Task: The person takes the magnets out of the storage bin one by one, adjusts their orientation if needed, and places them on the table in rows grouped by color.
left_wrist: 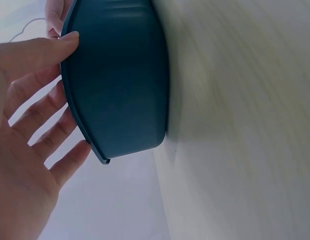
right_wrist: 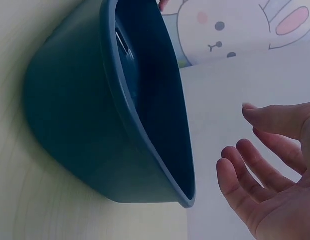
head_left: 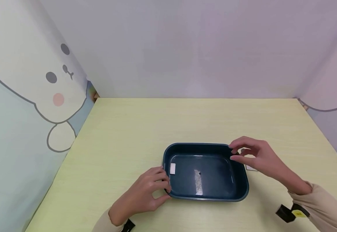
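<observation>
A dark blue plastic basin (head_left: pixel 200 196), rectangular with rounded corners, stands upright on the table. Inside its left end is a small white rectangle (head_left: pixel 172 168). My left hand (head_left: pixel 151 190) grips the rim at that end. In the left wrist view, the thumb (left_wrist: pixel 70 44) lies over the edge and the other fingers meet the rim. At the far right corner is my right hand (head_left: pixel 253 156), its fingers bent loosely around nothing. The right wrist view shows a gap between those fingers (right_wrist: pixel 245 175) and the basin's rim (right_wrist: pixel 145 142).
A pale wooden table (head_left: pixel 122 138) bears the basin. Part of a white flat piece (head_left: pixel 250 168) shows just right of the basin, mostly hidden. Behind the table rises a plain pale wall (head_left: pixel 185 58); a cartoon-printed panel (head_left: pixel 26 96) borders the left side.
</observation>
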A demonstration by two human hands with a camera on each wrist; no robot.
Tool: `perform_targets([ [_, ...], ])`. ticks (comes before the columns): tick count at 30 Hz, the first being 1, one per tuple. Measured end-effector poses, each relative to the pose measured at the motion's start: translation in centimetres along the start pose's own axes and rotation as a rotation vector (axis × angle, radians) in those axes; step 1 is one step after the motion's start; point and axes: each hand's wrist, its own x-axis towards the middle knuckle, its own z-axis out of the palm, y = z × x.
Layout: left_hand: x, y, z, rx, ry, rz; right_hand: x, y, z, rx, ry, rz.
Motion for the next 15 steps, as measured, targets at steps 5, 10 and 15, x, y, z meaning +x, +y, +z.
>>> perform_targets([
  [5, 0.0, 0.0, 0.0, 0.001, -0.006, -0.006, 0.6, 0.1, 0.7, 0.023, -0.033, -0.033],
  [10, 0.0, 0.0, 0.0, -0.001, -0.003, 0.003, 1.0, -0.1, 1.2, 0.031, -0.072, -0.056],
  [15, 0.1, -0.1, 0.0, 0.004, -0.003, 0.011, 1.5, -0.5, 1.7, 0.025, -0.089, -0.062],
])
